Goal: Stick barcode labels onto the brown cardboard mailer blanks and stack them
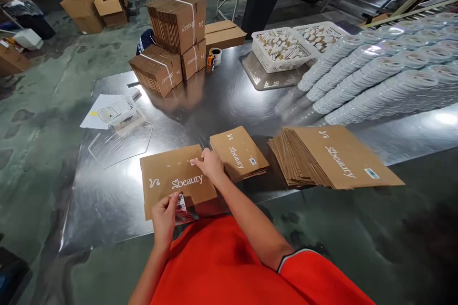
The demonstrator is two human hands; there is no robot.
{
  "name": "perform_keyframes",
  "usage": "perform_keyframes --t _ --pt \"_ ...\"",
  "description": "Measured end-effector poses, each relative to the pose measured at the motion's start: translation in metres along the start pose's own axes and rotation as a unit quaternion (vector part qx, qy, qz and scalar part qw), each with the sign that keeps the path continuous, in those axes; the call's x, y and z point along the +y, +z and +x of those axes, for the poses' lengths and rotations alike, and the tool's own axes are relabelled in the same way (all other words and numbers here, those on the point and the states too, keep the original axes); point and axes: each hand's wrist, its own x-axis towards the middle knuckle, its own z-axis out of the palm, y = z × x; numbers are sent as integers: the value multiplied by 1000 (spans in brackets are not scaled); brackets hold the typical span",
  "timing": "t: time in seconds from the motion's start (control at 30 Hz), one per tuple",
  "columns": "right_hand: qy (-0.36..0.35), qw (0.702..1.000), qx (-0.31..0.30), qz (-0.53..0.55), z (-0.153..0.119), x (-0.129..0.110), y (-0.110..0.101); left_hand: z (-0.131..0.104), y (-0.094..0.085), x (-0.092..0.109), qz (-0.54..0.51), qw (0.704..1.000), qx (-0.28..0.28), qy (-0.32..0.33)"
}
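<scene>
A flat brown cardboard box (161,202) printed "beauty" lies on the metal table in front of me. My left hand (164,217) is closed at its lower edge, pinching a strip of white barcode labels (181,204). Up at the box's top right, my right hand (212,166) has its fingers curled and its thumb against a small white sticker (193,161) at the cardboard surface. Whether that sticker is fully stuck down I cannot tell. Just right of this hand lies a short stack of printed flat boxes (243,150).
A larger stack of flat boxes (343,157) rests at the table's front edge. Strapped box bundles (175,24) and a tape roll (216,55) stand behind. White baskets (279,64) of small items and rows of stacked clear-wrapped pieces (379,86) occupy the right. Papers (98,114) lie left.
</scene>
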Motion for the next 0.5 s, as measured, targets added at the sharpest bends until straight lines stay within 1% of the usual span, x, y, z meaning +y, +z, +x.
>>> perform_keyframes --t 0.1,0.17,0.2,0.23,0.27,0.3,0.33,0.37,0.4,0.43,0.5 --pt "-12 993 9 116 4 16 9 0 -1 1 5 1000 -3 8" --pt "-9 977 33 212 0 27 14 -3 -5 4 2 999 -24 22" --pt "-4 967 49 251 -4 32 16 -6 -9 6 5 999 -26 37" --pt "-1 959 66 276 -9 36 18 -8 -14 9 12 998 -12 60" --pt "-1 955 81 287 -15 39 21 -9 -19 12 25 995 20 90" --pt "-4 954 93 284 -22 41 23 -9 -24 14 44 990 64 121" --pt "-13 957 100 272 -29 42 25 -7 -30 15 65 981 110 143" --pt "-25 961 101 254 -35 42 28 -4 -34 15 85 974 148 152" --pt "-40 966 99 234 -40 40 30 1 -38 14 102 969 169 147" --pt "-52 971 97 214 -45 38 31 6 -41 11 116 969 174 136" --pt "-66 975 100 187 -51 31 32 15 -44 5 129 972 160 111"
